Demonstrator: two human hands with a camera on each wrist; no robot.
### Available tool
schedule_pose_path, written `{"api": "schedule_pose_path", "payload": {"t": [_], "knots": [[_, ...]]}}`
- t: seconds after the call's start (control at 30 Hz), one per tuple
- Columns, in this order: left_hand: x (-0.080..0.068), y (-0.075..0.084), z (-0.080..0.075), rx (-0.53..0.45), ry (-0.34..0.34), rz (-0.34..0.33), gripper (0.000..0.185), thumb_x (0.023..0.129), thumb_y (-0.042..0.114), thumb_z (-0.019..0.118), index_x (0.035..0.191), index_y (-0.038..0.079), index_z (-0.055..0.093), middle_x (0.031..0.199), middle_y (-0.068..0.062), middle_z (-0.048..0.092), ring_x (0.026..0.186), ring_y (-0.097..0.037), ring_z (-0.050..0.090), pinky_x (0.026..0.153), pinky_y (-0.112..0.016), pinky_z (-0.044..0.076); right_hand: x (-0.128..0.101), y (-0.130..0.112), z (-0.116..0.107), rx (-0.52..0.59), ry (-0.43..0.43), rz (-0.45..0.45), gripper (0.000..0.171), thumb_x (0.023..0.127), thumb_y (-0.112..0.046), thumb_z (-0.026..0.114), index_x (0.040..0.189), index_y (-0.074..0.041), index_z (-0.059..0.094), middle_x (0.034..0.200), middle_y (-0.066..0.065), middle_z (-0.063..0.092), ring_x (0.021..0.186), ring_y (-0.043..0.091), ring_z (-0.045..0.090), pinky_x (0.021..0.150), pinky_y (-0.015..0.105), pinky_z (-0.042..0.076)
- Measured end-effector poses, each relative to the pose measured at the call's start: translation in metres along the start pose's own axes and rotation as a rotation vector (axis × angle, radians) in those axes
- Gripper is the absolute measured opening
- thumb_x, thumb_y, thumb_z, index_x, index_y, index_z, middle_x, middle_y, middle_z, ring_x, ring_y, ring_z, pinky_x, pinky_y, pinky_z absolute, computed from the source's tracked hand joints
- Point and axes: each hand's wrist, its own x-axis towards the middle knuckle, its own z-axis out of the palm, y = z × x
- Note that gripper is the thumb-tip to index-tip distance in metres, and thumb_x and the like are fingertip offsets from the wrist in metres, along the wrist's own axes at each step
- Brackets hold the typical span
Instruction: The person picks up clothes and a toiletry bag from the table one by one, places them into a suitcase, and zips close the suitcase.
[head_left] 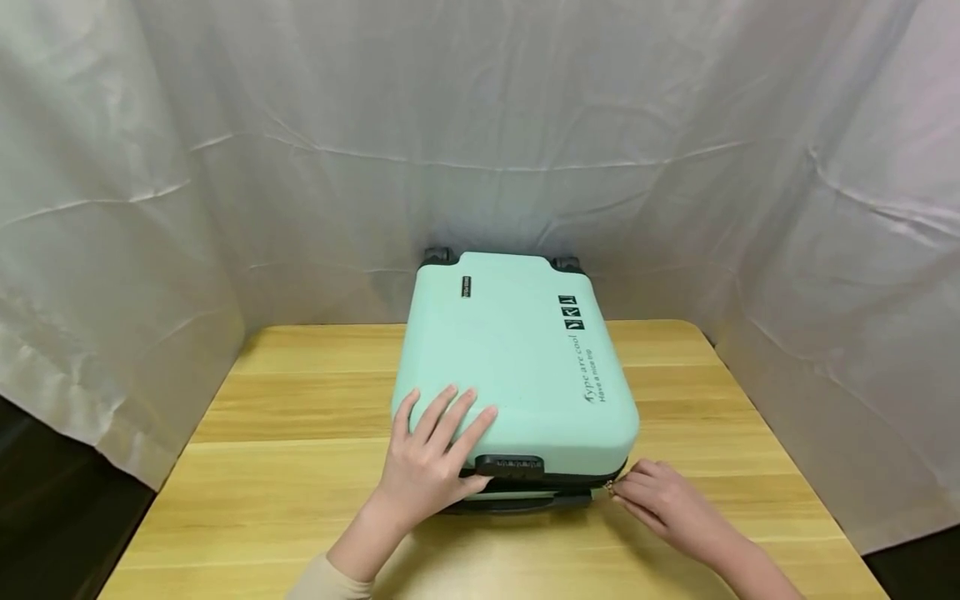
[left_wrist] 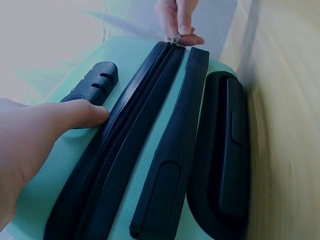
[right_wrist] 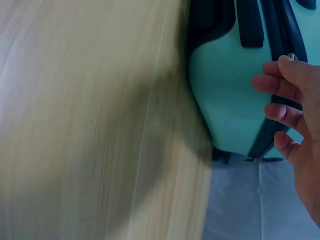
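- A mint green suitcase (head_left: pixel 517 358) lies flat on a wooden table (head_left: pixel 300 467), with its wheels (head_left: pixel 437 254) at the far side, against a white cloth backdrop (head_left: pixel 225 167).
- The left hand (head_left: pixel 431 462) rests on the near left corner of the suitcase lid; its fingers are straight and spread on the shell, so it presses and grasps nothing.
- In the left wrist view, the thumb (left_wrist: pixel 75 114) of this hand lies just beside the black combination lock (left_wrist: pixel 92 82) and touches the edge of the black zipper band (left_wrist: pixel 125 145).
- The right hand (head_left: pixel 663 500) is at the near right corner of the suitcase, low, near the table top.
- Its thumb and fingers pinch a small metal zipper pull (left_wrist: pixel 175 39) at the end of the zipper band, where the band turns around the corner.
- In the right wrist view, the fingers (right_wrist: pixel 282 85) curl against the side of the green shell, and the pull (right_wrist: pixel 291 57) shows only as a small shiny spot above them.
- A black carry handle (left_wrist: pixel 222 155) lies on the near side wall of the suitcase, below the zipper and next to a long black strip (left_wrist: pixel 175 150).
- Dark printed text (head_left: pixel 592 375) runs along the right part of the lid.
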Motion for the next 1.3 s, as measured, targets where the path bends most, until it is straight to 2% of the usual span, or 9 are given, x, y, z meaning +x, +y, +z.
{"api": "schedule_pose_path", "payload": {"t": [0.1, 0.2, 0.33, 0.53, 0.7, 0.83, 0.97, 1.2, 1.3], "knots": [[0.0, 0.0, 0.001, 0.002, -0.009, 0.002, 0.102, 0.043, 0.07, 0.082, 0.128, 0.018, 0.064, 0.127, -0.01, 0.066, 0.116, -0.031, 0.062, 0.095, -0.061, 0.044, 0.003, -0.005, 0.004, 0.01, 0.004, -0.005, 0.012, 0.084, -0.017, 0.072, 0.095, -0.021, 0.072, 0.09, -0.015, 0.067, 0.082, 0.003, 0.055, 0.074, 0.02, 0.041], [-0.001, 0.0, 0.001, 0.002, -0.019, 0.002, 0.102, 0.043, 0.071, 0.081, 0.129, 0.018, 0.064, 0.128, -0.01, 0.065, 0.118, -0.032, 0.062, 0.095, -0.061, 0.043, 0.005, -0.011, 0.007, -0.013, 0.011, -0.006, 0.008, 0.09, -0.023, 0.067, 0.095, -0.02, 0.072, 0.089, -0.015, 0.067, 0.079, 0.004, 0.055, 0.07, 0.019, 0.04], [-0.003, 0.0, 0.001, -0.002, -0.027, -0.005, 0.103, 0.043, 0.07, 0.082, 0.129, 0.018, 0.064, 0.129, -0.01, 0.065, 0.118, -0.032, 0.061, 0.095, -0.062, 0.043, 0.009, -0.019, 0.012, -0.053, 0.035, -0.016, 0.024, 0.1, -0.034, 0.053, 0.095, -0.02, 0.072, 0.088, -0.014, 0.068, 0.079, 0.005, 0.058, 0.066, 0.021, 0.042], [-0.004, 0.001, 0.0, -0.01, -0.033, -0.008, 0.103, 0.043, 0.07, 0.082, 0.13, 0.018, 0.063, 0.13, -0.011, 0.064, 0.119, -0.032, 0.061, 0.096, -0.062, 0.042, 0.013, -0.03, 0.017, -0.076, 0.054, -0.013, 0.021, 0.098, -0.032, 0.056, 0.094, -0.019, 0.071, 0.086, -0.012, 0.068, 0.076, 0.006, 0.062, 0.064, 0.023, 0.049], [-0.003, 0.002, 0.0, -0.023, -0.029, -0.015, 0.104, 0.042, 0.069, 0.084, 0.13, 0.018, 0.064, 0.13, -0.011, 0.064, 0.119, -0.032, 0.061, 0.096, -0.062, 0.041, 0.016, -0.036, 0.019, -0.108, 0.063, -0.011, 0.037, 0.104, -0.037, 0.042, 0.093, -0.017, 0.071, 0.084, -0.01, 0.067, 0.073, 0.007, 0.062, 0.065, 0.024, 0.052], [-0.004, 0.002, 0.0, -0.023, -0.034, -0.017, 0.105, 0.042, 0.069, 0.084, 0.13, 0.018, 0.063, 0.13, -0.011, 0.064, 0.119, -0.033, 0.06, 0.096, -0.062, 0.041, 0.023, -0.041, 0.022, -0.118, 0.059, -0.035, 0.029, 0.102, -0.034, 0.049, 0.093, -0.016, 0.07, 0.08, -0.01, 0.064, 0.069, 0.006, 0.06, 0.063, 0.023, 0.051], [-0.004, 0.004, 0.0, -0.029, -0.038, -0.014, 0.105, 0.043, 0.07, 0.084, 0.131, 0.017, 0.063, 0.131, -0.011, 0.063, 0.119, -0.033, 0.06, 0.096, -0.063, 0.041, 0.028, -0.047, 0.024, -0.129, 0.073, -0.044, 0.031, 0.102, -0.034, 0.048, 0.089, -0.016, 0.069, 0.077, -0.01, 0.063, 0.065, 0.006, 0.058, 0.06, 0.023, 0.049], [-0.003, 0.003, 0.001, -0.024, -0.024, -0.014, 0.104, 0.042, 0.069, 0.084, 0.13, 0.017, 0.063, 0.13, -0.012, 0.064, 0.119, -0.033, 0.06, 0.096, -0.064, 0.041, 0.027, -0.05, 0.024, -0.133, 0.102, 0.004, 0.013, 0.092, -0.028, 0.064, 0.09, -0.016, 0.069, 0.078, -0.009, 0.062, 0.065, 0.008, 0.056, 0.06, 0.025, 0.049], [-0.003, 0.002, 0.001, -0.023, -0.024, -0.011, 0.103, 0.043, 0.069, 0.084, 0.129, 0.017, 0.064, 0.13, -0.012, 0.064, 0.119, -0.034, 0.06, 0.096, -0.064, 0.04, 0.027, -0.052, 0.024, -0.106, 0.108, 0.035, 0.011, 0.091, -0.027, 0.066, 0.09, -0.017, 0.069, 0.079, -0.01, 0.062, 0.067, 0.007, 0.057, 0.062, 0.025, 0.049]]}}
